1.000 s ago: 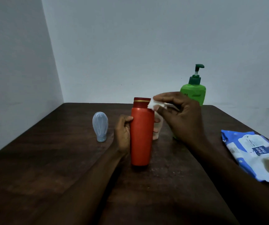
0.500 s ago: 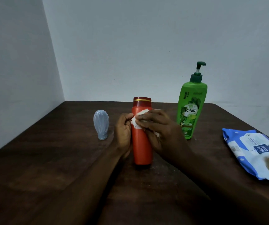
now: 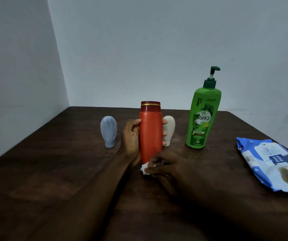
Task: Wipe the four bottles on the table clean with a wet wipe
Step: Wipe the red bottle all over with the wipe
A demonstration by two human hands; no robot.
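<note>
One red bottle (image 3: 150, 133) is grasped by the left hand (image 3: 131, 137). The right hand (image 3: 165, 169) pinches a wet wipe (image 3: 144, 168) at its base

The dark brown wooden surface (image 3: 61, 162) looks matt, with faint grain and pale scuffs. The tall orange-red plastic bottle (image 3: 151, 133) is smooth with a soft sheen. The green plastic pump bottle (image 3: 204, 119) is glossier and has a printed label. The small pale blue bulb-shaped bottle (image 3: 108, 131) looks dull and streaked. The small cream bottle (image 3: 170, 129) is matt. The blue-and-white wipes packet (image 3: 270, 166) is crinkled, shiny film. The crumpled white wet wipe (image 3: 145, 166) looks soft and cloth-like.
</note>
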